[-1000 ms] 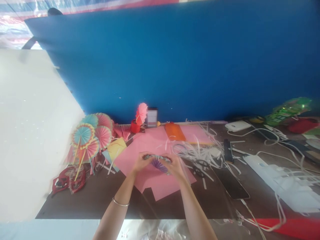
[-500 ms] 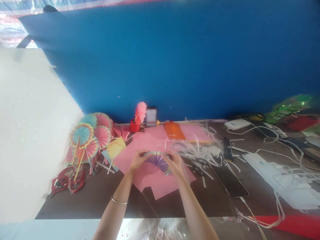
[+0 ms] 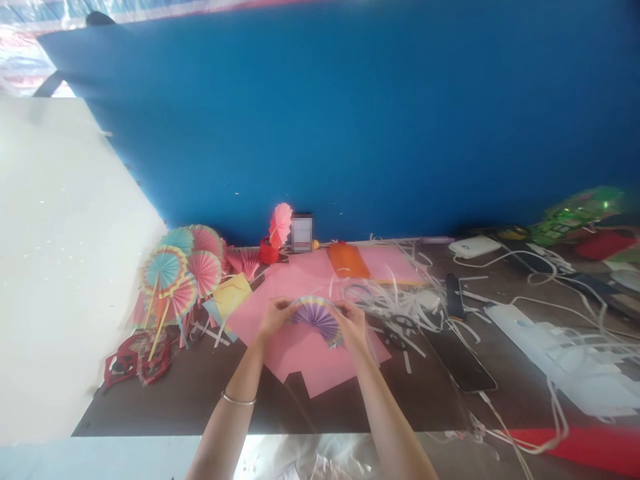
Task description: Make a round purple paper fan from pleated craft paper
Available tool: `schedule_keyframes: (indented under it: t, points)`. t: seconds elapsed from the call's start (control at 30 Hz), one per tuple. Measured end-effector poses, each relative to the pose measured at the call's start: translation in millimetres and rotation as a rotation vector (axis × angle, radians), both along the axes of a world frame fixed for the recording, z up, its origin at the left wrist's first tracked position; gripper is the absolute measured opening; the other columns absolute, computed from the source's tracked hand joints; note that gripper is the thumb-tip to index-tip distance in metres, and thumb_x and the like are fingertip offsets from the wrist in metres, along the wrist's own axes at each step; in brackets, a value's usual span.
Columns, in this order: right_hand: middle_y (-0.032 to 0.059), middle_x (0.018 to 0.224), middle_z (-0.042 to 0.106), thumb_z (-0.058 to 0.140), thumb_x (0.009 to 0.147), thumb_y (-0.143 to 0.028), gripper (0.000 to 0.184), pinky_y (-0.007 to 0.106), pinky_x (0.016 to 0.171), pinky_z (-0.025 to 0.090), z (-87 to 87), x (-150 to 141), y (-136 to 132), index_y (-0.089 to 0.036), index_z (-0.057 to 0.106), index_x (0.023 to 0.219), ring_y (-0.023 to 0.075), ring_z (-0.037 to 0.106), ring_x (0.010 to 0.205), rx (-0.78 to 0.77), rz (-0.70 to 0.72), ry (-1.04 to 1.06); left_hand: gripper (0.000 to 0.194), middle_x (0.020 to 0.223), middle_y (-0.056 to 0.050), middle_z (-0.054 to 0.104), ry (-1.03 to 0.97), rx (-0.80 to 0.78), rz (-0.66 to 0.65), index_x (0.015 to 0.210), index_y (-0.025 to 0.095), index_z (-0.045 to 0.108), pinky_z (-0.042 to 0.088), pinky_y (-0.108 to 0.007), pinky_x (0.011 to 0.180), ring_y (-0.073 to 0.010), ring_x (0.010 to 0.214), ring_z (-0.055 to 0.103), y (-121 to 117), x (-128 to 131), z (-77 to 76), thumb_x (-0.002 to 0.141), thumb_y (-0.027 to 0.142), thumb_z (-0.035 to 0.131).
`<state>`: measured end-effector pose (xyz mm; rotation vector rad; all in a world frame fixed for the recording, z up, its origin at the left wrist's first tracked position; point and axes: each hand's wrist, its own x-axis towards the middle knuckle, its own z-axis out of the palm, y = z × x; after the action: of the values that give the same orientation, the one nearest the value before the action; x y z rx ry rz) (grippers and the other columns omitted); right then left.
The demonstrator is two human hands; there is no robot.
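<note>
A pleated purple paper fan (image 3: 316,319) with a pale, multicoloured rim is spread in a half circle between my hands. My left hand (image 3: 274,319) pinches its left end. On the opposite end, the fingers of my right hand (image 3: 351,324) are closed on the rim. Beneath the fan lie pink paper sheets (image 3: 300,363), overlapping on the dark table. To the left, several finished round paper fans (image 3: 165,270) on sticks stand clustered together.
White paper strips (image 3: 400,300) are heaped right of the sheets, near scissors (image 3: 403,325). A phone (image 3: 463,360) and a white power strip (image 3: 565,363) with cables lie further right. An orange packet (image 3: 349,261) rests behind. A blue panel (image 3: 320,133) rises along the back.
The purple fan has been spread wider and lifted more into view between my hands. My left hand has shifted slightly left, and the camera view has moved a little.
</note>
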<state>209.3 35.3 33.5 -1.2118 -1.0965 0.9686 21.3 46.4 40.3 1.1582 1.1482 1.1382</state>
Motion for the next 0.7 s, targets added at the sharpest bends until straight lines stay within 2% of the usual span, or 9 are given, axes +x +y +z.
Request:
schedule_keyframes:
  t: [0.27,0.37,0.5,0.6,0.7]
  points:
    - [0.0045,0.067,0.065,0.067,0.066,-0.038,0.023,0.033,0.065,0.047,-1.6,1.5,0.3,-0.016,0.066,0.07,0.0213,0.06,0.068,-0.024,0.018,-0.026,0.034,0.052,0.0,0.055,0.04,0.022,-0.013,0.066,0.011,0.067,0.034,-0.021,0.044,-0.0083,0.045,0.046,-0.8,-1.8,2.7,0.061,0.044,0.071]
    - [0.0063,0.081,0.066,0.065,0.068,-0.038,0.025,0.037,0.073,0.047,1.3,4.9,-0.2,-0.017,0.065,0.081,0.0225,0.06,0.077,0.019,0.081,-0.118,0.034,0.059,-0.003,0.06,0.058,0.036,-0.023,0.072,0.011,0.07,0.038,-0.022,0.047,-0.0096,0.05,0.049,-0.1,-4.0,-1.8,0.064,0.044,0.069]
    - [0.0071,0.108,0.061,0.061,0.073,-0.04,0.039,0.039,0.082,0.045,20.7,8.7,-2.9,-0.022,0.059,0.108,0.0227,0.057,0.094,0.074,0.259,-0.287,0.035,0.075,-0.007,0.067,0.051,0.069,-0.056,0.08,0.012,0.071,0.045,-0.024,0.055,-0.0151,0.064,0.058,-0.2,-2.7,-9.5,0.067,0.044,0.066]
    - [0.0056,0.103,0.064,0.062,0.073,-0.039,0.036,0.036,0.08,0.046,41.9,4.4,-2.3,-0.023,0.062,0.105,0.022,0.058,0.092,0.042,0.434,-0.417,0.035,0.083,-0.009,0.069,0.027,0.08,-0.08,0.085,0.014,0.072,0.048,-0.027,0.062,-0.0188,0.074,0.061,-1.7,0.5,-11.2,0.067,0.043,0.067]
    - [0.0052,0.088,0.067,0.062,0.072,-0.034,0.025,0.031,0.07,0.046,56.1,-4.4,3.5,-0.02,0.067,0.092,0.0207,0.06,0.08,0.051,0.542,-0.541,0.035,0.082,-0.008,0.07,-0.008,0.059,-0.107,0.083,0.014,0.072,0.048,-0.027,0.06,-0.0183,0.072,0.061,-2.7,2.2,-11.4,0.064,0.043,0.07]
